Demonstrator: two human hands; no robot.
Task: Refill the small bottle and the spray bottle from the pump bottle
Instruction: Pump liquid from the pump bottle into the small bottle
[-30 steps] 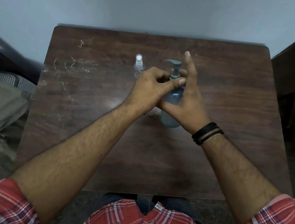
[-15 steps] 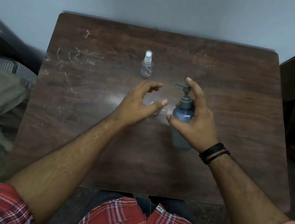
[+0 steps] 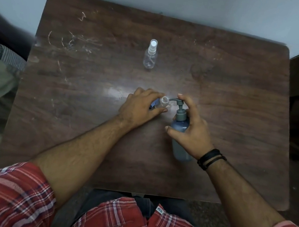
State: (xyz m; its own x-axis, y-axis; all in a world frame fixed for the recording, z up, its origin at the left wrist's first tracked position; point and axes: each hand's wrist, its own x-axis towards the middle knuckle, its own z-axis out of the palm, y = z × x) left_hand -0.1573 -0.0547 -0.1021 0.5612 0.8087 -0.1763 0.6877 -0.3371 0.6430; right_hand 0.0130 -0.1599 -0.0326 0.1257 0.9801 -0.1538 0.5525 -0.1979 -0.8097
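**A:** where's everything sitting?

**B:** mid-frame, left hand is wrapped around the small bottle, cap off, mouth right at the nozzle. Right hand grips the pump bottle, index finger on the pump head.

**A:** and the spray bottle?

**B:** upright alone, upper middle of the table, well apart from both.

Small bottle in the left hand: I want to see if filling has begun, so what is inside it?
The small bottle is uncapped, with the pump bottle spout at its mouth. The left hand covers its body, hiding any liquid.
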